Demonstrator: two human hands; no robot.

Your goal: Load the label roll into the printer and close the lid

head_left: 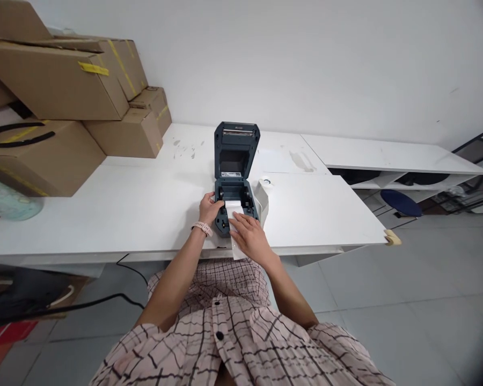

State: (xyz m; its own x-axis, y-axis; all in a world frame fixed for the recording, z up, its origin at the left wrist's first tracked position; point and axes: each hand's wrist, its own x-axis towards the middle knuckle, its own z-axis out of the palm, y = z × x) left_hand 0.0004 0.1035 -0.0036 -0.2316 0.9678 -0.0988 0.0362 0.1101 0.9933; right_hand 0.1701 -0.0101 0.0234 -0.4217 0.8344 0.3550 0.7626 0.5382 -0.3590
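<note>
I see the printer (234, 190) open on the worktop (309, 206), lid (232, 160) up. Looks like paper-feeding: right hand (248, 235) laid flat over the paper strip (238, 251), which runs out the front; left hand (211, 208) at the printer's left rim, can't tell if gripping. Next move calls for squaring the strip.

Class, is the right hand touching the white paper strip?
Touching: the head view shows the right hand resting its fingers on the white paper strip.
</note>
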